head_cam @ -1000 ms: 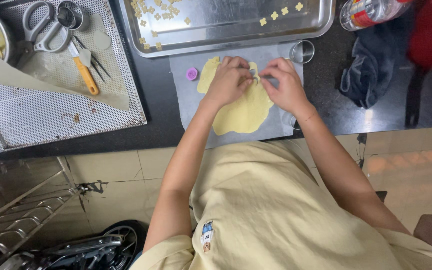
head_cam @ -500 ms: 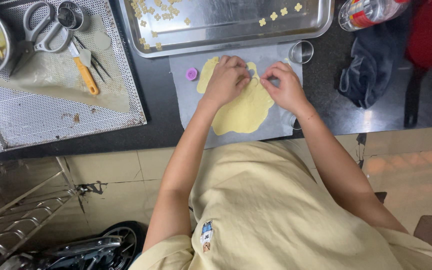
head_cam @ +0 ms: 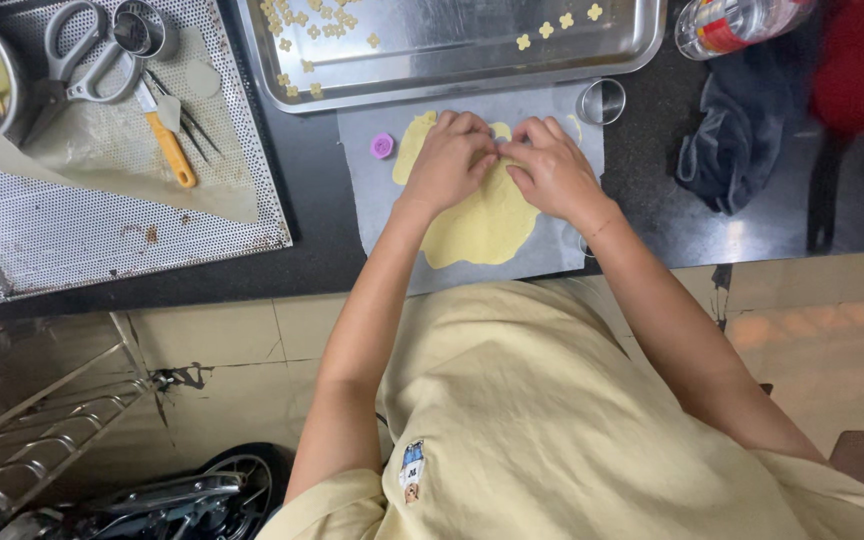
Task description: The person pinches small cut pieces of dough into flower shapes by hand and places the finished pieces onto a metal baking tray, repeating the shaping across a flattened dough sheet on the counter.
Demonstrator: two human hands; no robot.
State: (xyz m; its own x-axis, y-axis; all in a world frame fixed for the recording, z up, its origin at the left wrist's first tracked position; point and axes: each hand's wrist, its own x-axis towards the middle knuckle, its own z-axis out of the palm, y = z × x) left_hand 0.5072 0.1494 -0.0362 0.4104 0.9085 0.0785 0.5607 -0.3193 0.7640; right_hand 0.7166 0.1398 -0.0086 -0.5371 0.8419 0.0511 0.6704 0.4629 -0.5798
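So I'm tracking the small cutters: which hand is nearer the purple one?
Left. The left hand rests on the dough just right of the purple cutter, not touching it; the right hand lies farther right, beyond the left.

Both my arms reach up toward twelve o'clock, bare from the elbow down, forearms converging so the wrists end near each other. My left hand (head_cam: 447, 160) lies palm down, knuckles up, fingers curled and pointing toward two o'clock. My right hand (head_cam: 552, 165) mirrors it, palm down, fingers bent toward ten o'clock. The fingertips of both hands meet, touching between them.
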